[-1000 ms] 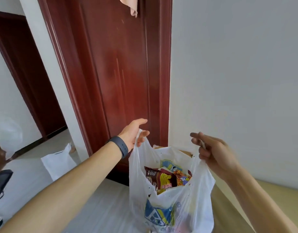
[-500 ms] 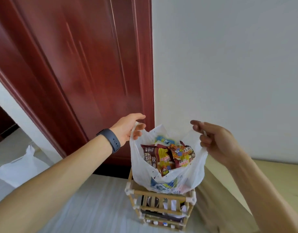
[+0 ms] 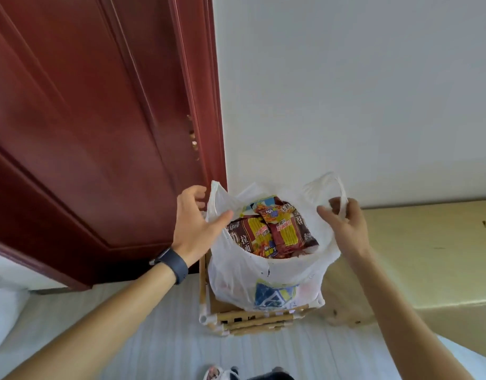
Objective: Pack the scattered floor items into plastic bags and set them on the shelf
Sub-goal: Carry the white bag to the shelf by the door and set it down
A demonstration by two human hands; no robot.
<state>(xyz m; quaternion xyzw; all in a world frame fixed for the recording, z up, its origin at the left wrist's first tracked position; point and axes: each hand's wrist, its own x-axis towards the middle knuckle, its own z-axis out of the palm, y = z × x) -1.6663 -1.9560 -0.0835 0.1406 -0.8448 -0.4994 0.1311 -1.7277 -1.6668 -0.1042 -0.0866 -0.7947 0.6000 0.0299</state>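
1. White plastic bag sat on the top tier of a small bamboo shelf, its base inside the top frame and its mouth open upward.
2. Contents: instant noodle packets, dark brown and red with yellow panels, stacked up to the rim. A blue-and-yellow pack showed through the film low on the front.
3. Left hand: fingers extended and spread, not clamped. The thumb lay against the bag's left rim, the fingers were behind the left handle loop, and the loop stood upright between them.
4. Right hand: fingers curled, pinching the right handle loop. The loop arched up above the hand, and the thumb pointed in toward the bag mouth.
5. Dark wristband on the left wrist.
6. Shelf stood on the pale floor, right at the white wall, just beside the edge of the red-brown wooden door.
7. Tan box-like surface ran along the wall to the right of the shelf, close to it. Couldn't tell whether they touched.
8. White soft item at the far left edge of the floor, well apart from the shelf. Too cropped to identify.
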